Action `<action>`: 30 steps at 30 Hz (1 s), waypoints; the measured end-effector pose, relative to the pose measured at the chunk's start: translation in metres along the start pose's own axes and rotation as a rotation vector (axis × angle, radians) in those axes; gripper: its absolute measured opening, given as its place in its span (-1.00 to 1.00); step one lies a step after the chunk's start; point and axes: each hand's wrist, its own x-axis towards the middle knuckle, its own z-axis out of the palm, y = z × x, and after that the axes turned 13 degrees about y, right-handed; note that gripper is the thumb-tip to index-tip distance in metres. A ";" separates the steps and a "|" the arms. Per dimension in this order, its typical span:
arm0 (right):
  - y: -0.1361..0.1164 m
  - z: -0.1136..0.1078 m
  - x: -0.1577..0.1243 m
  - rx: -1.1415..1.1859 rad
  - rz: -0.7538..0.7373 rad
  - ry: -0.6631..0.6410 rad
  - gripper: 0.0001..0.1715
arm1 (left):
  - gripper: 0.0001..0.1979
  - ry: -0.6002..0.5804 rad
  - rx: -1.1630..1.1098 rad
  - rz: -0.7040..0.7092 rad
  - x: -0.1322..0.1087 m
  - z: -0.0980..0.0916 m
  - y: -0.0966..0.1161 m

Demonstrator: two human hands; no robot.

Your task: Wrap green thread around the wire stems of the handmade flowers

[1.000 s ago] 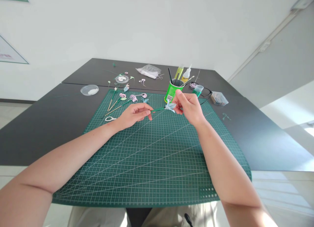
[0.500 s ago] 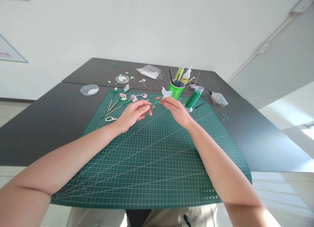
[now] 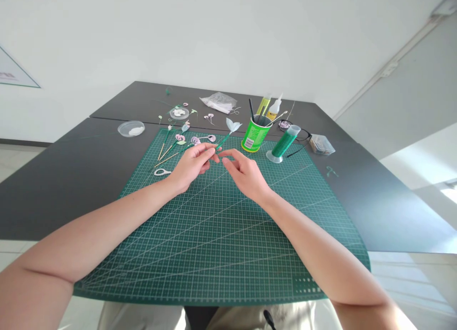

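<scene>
A pale blue flower [image 3: 233, 125] on a green stem points up and to the right above the cutting mat [image 3: 221, 235]. Its stem is pinched between the thumb and fingers of my left hand [image 3: 194, 165]. Close beside, my right hand [image 3: 246, 173] has its thumb and index finger apart near the lower part of the stem, and I see nothing held in it. Left of my left hand lie sticks with small flowers [image 3: 180, 138] and white-handled scissors [image 3: 162, 172], partly hidden by that hand.
Behind the hands stand a green can [image 3: 254, 137] with tools, a glue bottle [image 3: 274, 110] and a spool of green thread [image 3: 284, 143]. Glasses [image 3: 303, 135] and a clear box [image 3: 322, 144] are at the right. Two clear dishes [image 3: 131, 129] and a plastic bag [image 3: 219, 103] lie farther back.
My right hand has moved left and down from beside the flower to near the lower stem, and its thumb and index finger now show apart. The flower now tilts more upright.
</scene>
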 end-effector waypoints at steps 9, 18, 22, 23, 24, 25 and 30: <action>-0.010 -0.016 0.001 -0.036 -0.190 -0.047 -0.75 | -0.83 0.008 0.033 -0.164 0.005 -0.004 0.000; -0.009 -0.051 0.018 0.454 0.035 0.058 -0.75 | -0.74 -0.294 0.682 -0.005 0.004 -0.005 0.002; -0.005 -0.054 0.019 0.424 0.015 0.001 -0.73 | -0.72 -0.314 0.716 0.029 0.005 -0.006 0.001; -0.006 -0.054 0.018 0.417 0.002 -0.020 -0.73 | -0.72 -0.321 0.722 0.030 0.005 -0.006 0.001; -0.006 -0.054 0.018 0.411 -0.012 -0.040 -0.73 | -0.72 -0.334 0.730 0.032 0.005 -0.007 0.001; -0.006 -0.053 0.017 0.407 -0.028 -0.058 -0.73 | -0.72 -0.348 0.743 0.039 0.004 -0.007 0.001; -0.008 -0.052 0.015 0.394 -0.100 -0.077 -0.74 | -0.72 -0.412 0.826 0.111 0.000 -0.007 0.001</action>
